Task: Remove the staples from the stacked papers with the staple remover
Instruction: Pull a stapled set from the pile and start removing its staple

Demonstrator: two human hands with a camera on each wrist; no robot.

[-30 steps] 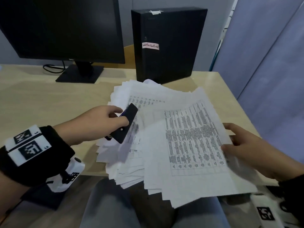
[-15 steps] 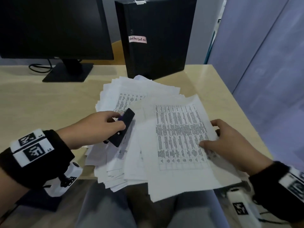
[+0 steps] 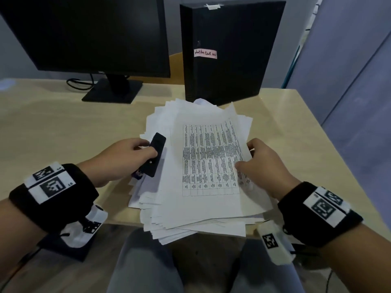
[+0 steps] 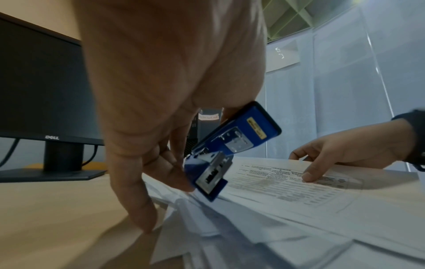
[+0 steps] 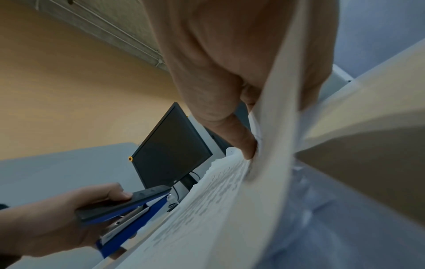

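Observation:
A loose stack of white papers (image 3: 201, 210) lies on the desk's front edge, partly overhanging it. On top sits a sheet with a printed table (image 3: 209, 159). My left hand (image 3: 124, 159) grips a blue and black staple remover (image 3: 154, 155) over the stack's left side; its metal underside (image 4: 232, 143) shows in the left wrist view, and the tool (image 5: 128, 205) also shows in the right wrist view. My right hand (image 3: 260, 163) pinches the right edge of the top sheets (image 5: 264, 163), thumb on top, fingers beneath. No staple is visible.
A dark monitor (image 3: 84, 32) on its stand (image 3: 114, 89) is at the back left with a cable (image 3: 78, 83). A black computer tower (image 3: 228, 49) stands right behind the papers. The light wooden desk (image 3: 53, 127) ends at the right near grey partitions (image 3: 349, 81).
My right hand has carried the printed sheet leftwards and set it over the stack. My left hand kept hold of the staple remover, staying at the stack's left side.

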